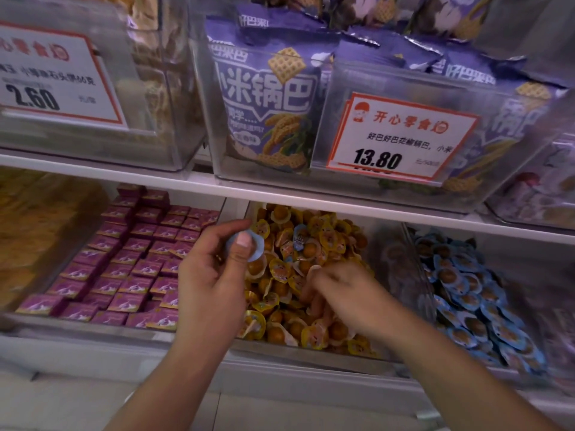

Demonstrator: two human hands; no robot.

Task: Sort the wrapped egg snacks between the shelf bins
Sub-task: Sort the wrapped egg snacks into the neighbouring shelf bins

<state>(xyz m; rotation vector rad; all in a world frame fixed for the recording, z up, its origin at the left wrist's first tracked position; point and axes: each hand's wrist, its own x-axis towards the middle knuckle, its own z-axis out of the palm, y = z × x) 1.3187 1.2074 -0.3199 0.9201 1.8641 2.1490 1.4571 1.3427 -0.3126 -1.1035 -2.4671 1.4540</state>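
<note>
On the lower shelf, a clear middle bin (311, 353) holds a heap of yellow-wrapped egg snacks (314, 244). One blue-wrapped egg snack (300, 236) lies among them near the back. The bin to the right (417, 275) is filled with blue-wrapped egg snacks (473, 293). My left hand (214, 275) hovers at the middle bin's left edge and pinches a blue-wrapped egg snack (256, 247) between thumb and fingers. My right hand (342, 290) is blurred, its fingers dug down into the yellow pile; what they hold is hidden.
Purple snack boxes (124, 259) fill the bin on the left. The upper shelf (217, 181) overhangs the bins, carrying clear bins of purple snack bags (267, 98) and price tags (401, 138). A white shelf front (93, 353) runs below.
</note>
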